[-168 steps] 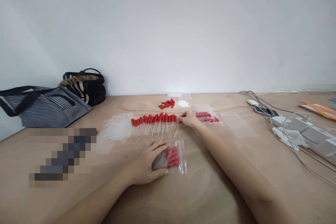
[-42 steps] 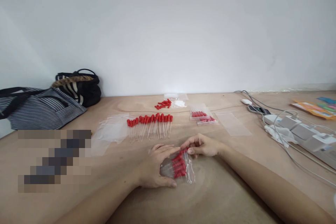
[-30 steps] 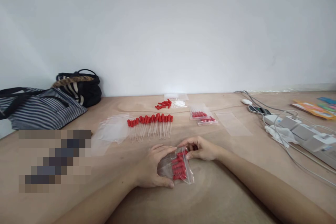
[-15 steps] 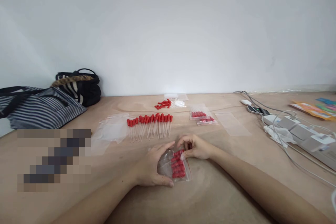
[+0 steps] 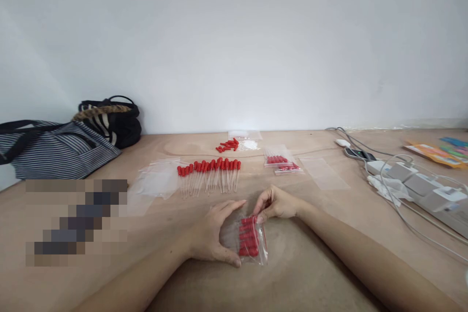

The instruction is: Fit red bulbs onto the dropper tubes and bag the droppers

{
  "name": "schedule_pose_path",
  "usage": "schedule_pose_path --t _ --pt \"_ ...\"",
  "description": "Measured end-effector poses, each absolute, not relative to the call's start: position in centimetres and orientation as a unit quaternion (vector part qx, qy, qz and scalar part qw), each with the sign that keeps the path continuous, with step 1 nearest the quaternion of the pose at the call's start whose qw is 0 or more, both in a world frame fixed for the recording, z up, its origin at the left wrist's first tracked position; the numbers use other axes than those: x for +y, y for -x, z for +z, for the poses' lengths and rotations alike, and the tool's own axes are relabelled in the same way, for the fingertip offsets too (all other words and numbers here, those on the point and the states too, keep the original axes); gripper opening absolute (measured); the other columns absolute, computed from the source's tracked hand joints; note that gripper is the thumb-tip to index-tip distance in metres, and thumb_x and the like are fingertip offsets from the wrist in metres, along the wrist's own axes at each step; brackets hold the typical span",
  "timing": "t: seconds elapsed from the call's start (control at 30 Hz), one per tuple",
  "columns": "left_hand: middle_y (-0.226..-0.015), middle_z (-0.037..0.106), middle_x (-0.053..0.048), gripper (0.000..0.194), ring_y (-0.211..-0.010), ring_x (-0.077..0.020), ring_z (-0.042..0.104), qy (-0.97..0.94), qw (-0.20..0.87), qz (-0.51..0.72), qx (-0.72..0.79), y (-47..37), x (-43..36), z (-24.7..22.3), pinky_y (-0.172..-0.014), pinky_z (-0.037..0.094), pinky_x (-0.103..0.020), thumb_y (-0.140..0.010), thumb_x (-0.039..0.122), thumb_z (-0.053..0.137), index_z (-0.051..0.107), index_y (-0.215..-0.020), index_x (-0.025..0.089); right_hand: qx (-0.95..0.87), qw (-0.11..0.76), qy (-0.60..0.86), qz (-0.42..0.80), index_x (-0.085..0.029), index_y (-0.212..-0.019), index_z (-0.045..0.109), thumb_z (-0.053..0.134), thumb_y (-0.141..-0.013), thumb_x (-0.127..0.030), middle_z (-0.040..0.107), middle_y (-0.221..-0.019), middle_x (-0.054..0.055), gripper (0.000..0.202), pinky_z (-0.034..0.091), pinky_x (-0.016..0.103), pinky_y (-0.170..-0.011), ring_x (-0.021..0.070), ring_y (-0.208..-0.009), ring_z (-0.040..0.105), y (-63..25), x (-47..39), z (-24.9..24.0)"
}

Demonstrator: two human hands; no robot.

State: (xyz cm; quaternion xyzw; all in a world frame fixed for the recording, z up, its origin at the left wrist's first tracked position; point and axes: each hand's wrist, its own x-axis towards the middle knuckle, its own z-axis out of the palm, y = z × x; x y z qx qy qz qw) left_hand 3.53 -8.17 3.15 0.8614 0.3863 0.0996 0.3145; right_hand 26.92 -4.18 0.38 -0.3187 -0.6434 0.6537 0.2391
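Note:
A clear zip bag (image 5: 262, 248) lies in front of me with several red-bulbed droppers (image 5: 248, 241) in it, bulbs to the right near the bag's mouth. My right hand (image 5: 275, 203) pinches the bag's far right corner between thumb and fingers. Around the bag's left part curves my left hand (image 5: 217, 234), thumb and fingers stretched apart; I cannot tell how firmly it touches the plastic. Beyond my hands, a row of loose droppers (image 5: 210, 168) with red bulbs and clear tubes lies on the wooden table (image 5: 310, 273).
Flat empty bags (image 5: 157, 180) lie left of the row, another empty bag (image 5: 325, 174) to the right. Filled bags (image 5: 278, 157) lie behind my right hand. Farther back are loose red bulbs (image 5: 228, 145) and clear tubes (image 5: 248, 144). A power strip (image 5: 420, 183) with cables stands right, a striped bag (image 5: 62, 151) left.
The bag with the droppers has shifted slightly toward me and turned a little. My right hand keeps its pinch at the corner; my left hand has barely moved.

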Motion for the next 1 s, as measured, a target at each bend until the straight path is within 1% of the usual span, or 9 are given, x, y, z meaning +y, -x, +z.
schedule_pose_path --t 0.17,0.27,0.43,0.57,0.67,0.73,0.87,0.93,1.0 --pt "-0.136 0.033 -0.011 0.101 -0.123 -0.0341 0.031 -0.864 0.311 0.095 0.385 -3.4 -8.1 3.1 -0.099 0.028 -0.049 -0.051 0.058 0.07 0.026 -0.134 0.024 -0.638 0.285 0.37 0.612 -0.011 -0.066 0.065 0.075 -0.052 -0.041 0.061 -0.054 0.0 0.034 0.043 0.02 -0.047 0.0081 -0.047 0.053 -26.6 -4.3 -0.1" --pt "-0.137 0.031 -0.012 0.102 -0.124 -0.0345 0.029 -0.866 0.307 0.096 0.384 -3.3 -8.1 2.7 -0.099 0.028 -0.049 -0.05 0.059 0.07 0.025 -0.134 0.024 -0.663 0.294 0.405 0.556 -0.012 -0.062 0.061 0.075 -0.053 -0.039 0.058 -0.051 -0.002 0.032 0.035 0.018 -0.041 0.0064 -0.044 0.047 -26.2 -5.0 -0.2" --pt "-0.137 0.031 -0.012 0.102 -0.124 -0.0334 0.029 -0.87 0.304 0.101 0.374 -3.2 -8.0 2.5 -0.101 0.027 -0.047 -0.049 0.058 0.071 0.025 -0.134 0.023 -0.746 0.316 0.407 0.423 -0.015 -0.06 0.055 0.067 -0.065 -0.03 0.051 -0.051 -0.004 0.019 0.035 0.019 -0.044 0.0063 -0.046 0.043 -25.9 -5.9 0.0" --pt "-0.135 0.034 -0.012 0.1 -0.122 -0.0331 0.033 -0.876 0.299 0.121 0.358 -3.3 -7.9 2.6 -0.1 0.028 -0.047 -0.05 0.057 0.071 0.027 -0.133 0.024 -0.788 0.321 0.382 0.359 -0.017 -0.062 0.054 0.067 -0.066 -0.025 0.052 -0.057 -0.003 0.016 0.038 0.02 -0.048 0.0082 -0.051 0.046 -25.7 -6.1 0.4" --pt "-0.131 0.038 -0.012 0.097 -0.119 -0.031 0.037 -0.883 0.305 0.146 0.325 -3.5 -7.9 2.7 -0.099 0.03 -0.044 -0.052 0.054 0.072 0.028 -0.132 0.023 -0.806 0.325 0.335 0.364 -0.018 -0.077 0.059 0.06 -0.073 -0.025 0.059 -0.07 0.0 0.009 0.043 0.022 -0.059 0.0109 -0.062 0.053 -25.4 -6.3 0.6" --pt "-0.13 0.038 -0.012 0.097 -0.118 -0.0308 0.038 -0.884 0.308 0.16 0.313 -3.5 -7.9 2.7 -0.099 0.031 -0.044 -0.051 0.054 0.072 0.029 -0.132 0.022 -0.806 0.326 0.315 0.38 -0.018 -0.077 0.062 0.058 -0.076 -0.029 0.063 -0.072 0.002 0.012 0.044 0.024 -0.064 0.0124 -0.066 0.057 -25.3 -6.4 0.5" --pt "-0.133 0.034 -0.013 0.099 -0.12 -0.0339 0.034 -0.884 0.3 0.162 0.319 -3.3 -8.0 2.4 -0.097 0.031 -0.049 -0.05 0.057 0.072 0.029 -0.132 0.023 -0.763 0.311 0.321 0.466 -0.015 -0.061 0.063 0.068 -0.065 -0.037 0.064 -0.063 0.002 0.023 0.044 0.023 -0.056 0.0121 -0.058 0.057 -26.5 -6.1 0.4" --pt "-0.133 0.034 -0.013 0.095 -0.12 -0.034 0.034 -0.887 0.294 0.169 0.312 -3.2 -8.0 2.3 -0.097 0.031 -0.05 -0.053 0.057 0.07 0.028 -0.132 0.024 -0.735 0.296 0.323 0.518 -0.014 -0.059 0.061 0.071 -0.061 -0.038 0.062 -0.061 0.001 0.026 0.044 0.022 -0.053 0.0113 -0.056 0.056 -28.2 -5.6 0.8" --pt "-0.132 0.035 -0.013 0.088 -0.119 -0.0334 0.035 -0.891 0.285 0.178 0.306 -3.1 -8.0 2.2 -0.097 0.031 -0.05 -0.059 0.055 0.068 0.029 -0.132 0.024 -0.718 0.305 0.339 0.526 -0.014 -0.058 0.06 0.073 -0.059 -0.035 0.061 -0.061 0.0 0.025 0.043 0.022 -0.052 0.0105 -0.055 0.055 -30.5 -4.9 1.4"
